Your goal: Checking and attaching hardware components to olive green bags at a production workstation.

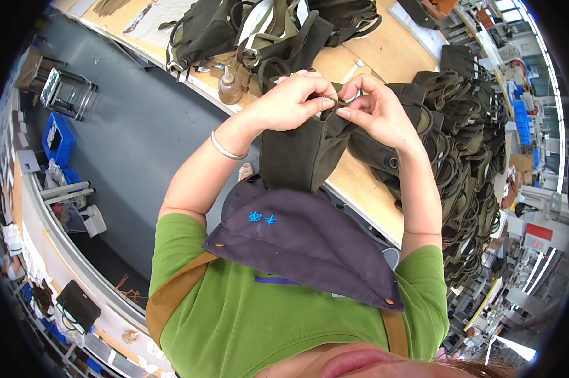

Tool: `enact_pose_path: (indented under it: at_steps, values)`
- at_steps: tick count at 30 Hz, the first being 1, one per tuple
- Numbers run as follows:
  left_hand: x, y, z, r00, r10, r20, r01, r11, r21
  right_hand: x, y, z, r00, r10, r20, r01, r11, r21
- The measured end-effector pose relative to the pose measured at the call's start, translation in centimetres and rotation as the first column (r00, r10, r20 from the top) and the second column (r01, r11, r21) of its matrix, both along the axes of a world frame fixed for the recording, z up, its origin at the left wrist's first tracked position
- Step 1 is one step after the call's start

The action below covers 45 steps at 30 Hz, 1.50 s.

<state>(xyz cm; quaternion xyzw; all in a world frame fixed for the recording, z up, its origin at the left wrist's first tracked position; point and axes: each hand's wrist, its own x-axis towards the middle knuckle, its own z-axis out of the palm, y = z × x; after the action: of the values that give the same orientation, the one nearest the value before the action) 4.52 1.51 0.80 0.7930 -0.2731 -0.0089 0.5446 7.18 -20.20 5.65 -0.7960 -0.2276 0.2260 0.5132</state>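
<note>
A dark olive fabric bag (303, 154) hangs at the table's edge in front of my apron, its upper rim pinched between both hands. My left hand (299, 99), with a silver bangle on its wrist, has thumb and fingers closed on the rim near a brown zipper-like edge. Close beside it, my right hand (374, 113) pinches the same rim between thumb and forefinger. What lies right between the fingertips is too small to make out. A squeeze bottle (229, 87) with a pointed nozzle stands left of my left hand.
Several olive bags with straps (278, 31) lie on the far part of the wooden table (366, 195). A large pile of similar bags (464, 151) covers the right side. On the grey floor at left stand a metal-framed stool (69, 93) and a blue crate (59, 140).
</note>
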Motion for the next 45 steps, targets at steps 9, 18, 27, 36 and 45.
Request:
enact_pose_path:
  at_steps: [9, 18, 27, 36, 45]
  values:
    - [-1.0, 0.0, 0.8, 0.975, 0.142, 0.171, -0.172, 0.970, 0.170, 0.1, 0.2, -0.3, 0.999, 0.012, -0.045, -0.011, 1.000, 0.015]
    - [-5.2, -1.9, -0.6, 0.900, 0.401, 0.171, -0.425, 0.896, 0.133, -0.6, 0.6, -0.1, 0.992, -0.099, -0.074, 0.103, 0.994, 0.047]
    - [-4.8, -3.3, -2.4, 0.899, 0.438, -0.003, -0.433, 0.889, -0.150, 0.0, 0.5, 0.5, 0.992, 0.007, -0.127, -0.003, 1.000, 0.029]
    - [-4.5, -3.3, -2.3, 0.904, 0.419, -0.077, -0.426, 0.879, -0.216, 0.9, 0.1, 0.6, 0.976, 0.070, -0.206, -0.068, 0.998, 0.015]
    - [-3.0, 3.1, -2.4, 0.831, 0.509, 0.226, -0.548, 0.819, 0.171, 0.9, 0.0, 1.0, 0.971, 0.126, -0.204, -0.148, 0.985, -0.093]
